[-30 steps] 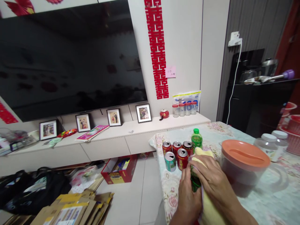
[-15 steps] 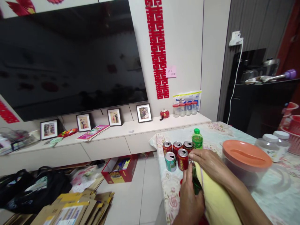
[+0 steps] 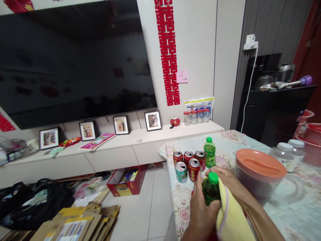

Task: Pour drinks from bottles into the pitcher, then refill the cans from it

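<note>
My left hand (image 3: 200, 214) is wrapped round a dark bottle (image 3: 210, 194) with a green cap, near the table's front left part. A yellow towel (image 3: 233, 217) with a purple edge is in my right hand (image 3: 227, 179), pressed against the bottle's right side. The bottle's lower part is hidden by my hand and the towel. Just beyond my hands stand several opened red drink cans (image 3: 194, 170) and a teal can (image 3: 181, 172). Beside them is an upright light-green bottle (image 3: 210, 152) with a green cap.
A flowered cloth covers the table (image 3: 183, 197). To the right stand a tub with an orange lid (image 3: 260, 163) and white-lidded jars (image 3: 283, 155). On the floor are a red box (image 3: 126, 182) and flattened cardboard (image 3: 75, 222). Framed photos line the white cabinet (image 3: 120, 147).
The bottle's green cap, covered by my right hand and the towel before, now shows. My right hand has moved down and back along the bottle with the towel.
</note>
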Available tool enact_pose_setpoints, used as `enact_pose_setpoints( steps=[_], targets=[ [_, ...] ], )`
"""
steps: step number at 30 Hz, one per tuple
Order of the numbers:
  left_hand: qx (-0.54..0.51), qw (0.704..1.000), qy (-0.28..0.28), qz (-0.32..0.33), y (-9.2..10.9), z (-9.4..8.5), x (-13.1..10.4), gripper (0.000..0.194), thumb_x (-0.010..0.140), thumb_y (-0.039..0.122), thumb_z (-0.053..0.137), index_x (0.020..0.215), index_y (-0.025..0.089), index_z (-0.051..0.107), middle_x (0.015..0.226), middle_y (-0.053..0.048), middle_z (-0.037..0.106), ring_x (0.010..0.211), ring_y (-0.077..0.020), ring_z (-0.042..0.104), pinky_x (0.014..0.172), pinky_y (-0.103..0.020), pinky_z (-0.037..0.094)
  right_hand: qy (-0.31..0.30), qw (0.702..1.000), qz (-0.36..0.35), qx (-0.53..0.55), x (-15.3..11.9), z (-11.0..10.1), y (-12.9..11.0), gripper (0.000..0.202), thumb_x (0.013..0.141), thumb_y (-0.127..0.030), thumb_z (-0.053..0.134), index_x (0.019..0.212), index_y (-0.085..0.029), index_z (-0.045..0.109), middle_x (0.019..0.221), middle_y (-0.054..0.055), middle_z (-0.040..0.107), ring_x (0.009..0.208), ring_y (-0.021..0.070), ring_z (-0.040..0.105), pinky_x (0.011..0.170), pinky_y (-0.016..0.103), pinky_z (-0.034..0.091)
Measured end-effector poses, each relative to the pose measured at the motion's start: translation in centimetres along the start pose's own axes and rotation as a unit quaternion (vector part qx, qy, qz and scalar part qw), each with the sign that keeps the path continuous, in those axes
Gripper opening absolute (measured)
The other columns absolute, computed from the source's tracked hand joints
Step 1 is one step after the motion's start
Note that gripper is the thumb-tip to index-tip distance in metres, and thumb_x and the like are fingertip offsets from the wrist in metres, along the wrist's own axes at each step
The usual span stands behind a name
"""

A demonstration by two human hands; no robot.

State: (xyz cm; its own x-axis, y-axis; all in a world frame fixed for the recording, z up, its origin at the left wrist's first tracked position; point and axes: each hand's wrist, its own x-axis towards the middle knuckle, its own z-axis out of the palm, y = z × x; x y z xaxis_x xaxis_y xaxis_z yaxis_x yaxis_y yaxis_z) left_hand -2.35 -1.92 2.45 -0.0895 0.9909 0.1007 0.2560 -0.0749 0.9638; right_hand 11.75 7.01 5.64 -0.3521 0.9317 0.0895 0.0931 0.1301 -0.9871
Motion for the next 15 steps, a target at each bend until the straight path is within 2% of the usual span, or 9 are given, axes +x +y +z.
enact_pose_setpoints(
  steps=[3,6,8,11,15],
  targets=[
    [-0.034,0.999,0.000,-0.026,0.2,0.0,0.0,0.112,0.063,0.015,0.069,0.164,0.021,0.021,0.153,-0.008,0.058,0.138,-0.0279,0.056,0.115,-0.035,0.042,0.021,0.999,0.017,0.026,-0.8,0.2,2.9,0.056,0.084,-0.073,0.059,0.086,-0.018,0.073,0.086,0.010,0.077,0.081,0.0277,0.072,0.076,0.040,0.058],
    [-0.019,1.000,0.001,-0.018,0.8,-0.1,0.0,0.097,0.062,0.016,0.068,0.155,0.021,0.039,0.149,-0.008,0.060,0.136,-0.0283,0.055,0.115,-0.035,0.041,0.042,0.999,0.023,0.021,-1.4,0.8,5.6,0.061,0.069,-0.077,0.068,0.079,-0.018,0.076,0.080,0.011,0.077,0.079,0.0325,0.072,0.080,0.047,0.059],
    [0.004,1.000,-0.002,0.003,1.1,-0.1,0.0,0.084,0.065,0.018,0.066,0.147,0.020,0.049,0.147,-0.009,0.060,0.138,-0.0286,0.053,0.117,-0.035,0.038,0.058,0.998,0.026,0.009,-1.8,1.2,7.0,0.059,0.068,-0.077,0.067,0.076,-0.019,0.076,0.078,0.010,0.077,0.078,0.0321,0.072,0.078,0.046,0.060],
    [0.012,1.000,-0.007,0.019,1.4,-0.2,0.0,0.081,0.067,0.019,0.065,0.146,0.019,0.049,0.144,-0.008,0.060,0.136,-0.0279,0.052,0.117,-0.034,0.038,0.085,0.996,0.030,-0.026,-2.4,1.4,8.2,0.051,0.069,-0.072,0.067,0.071,-0.022,0.075,0.075,0.006,0.077,0.076,0.0305,0.071,0.073,0.042,0.060],
    [0.001,1.000,-0.008,0.022,1.3,-0.3,0.0,0.078,0.068,0.019,0.065,0.144,0.017,0.049,0.141,-0.008,0.062,0.131,-0.0267,0.056,0.113,-0.032,0.040,0.149,0.984,0.042,-0.091,-3.1,1.2,8.7,0.041,0.067,-0.064,0.067,0.068,-0.024,0.076,0.070,0.004,0.077,0.075,0.0315,0.071,0.073,0.040,0.057]
  ],
)
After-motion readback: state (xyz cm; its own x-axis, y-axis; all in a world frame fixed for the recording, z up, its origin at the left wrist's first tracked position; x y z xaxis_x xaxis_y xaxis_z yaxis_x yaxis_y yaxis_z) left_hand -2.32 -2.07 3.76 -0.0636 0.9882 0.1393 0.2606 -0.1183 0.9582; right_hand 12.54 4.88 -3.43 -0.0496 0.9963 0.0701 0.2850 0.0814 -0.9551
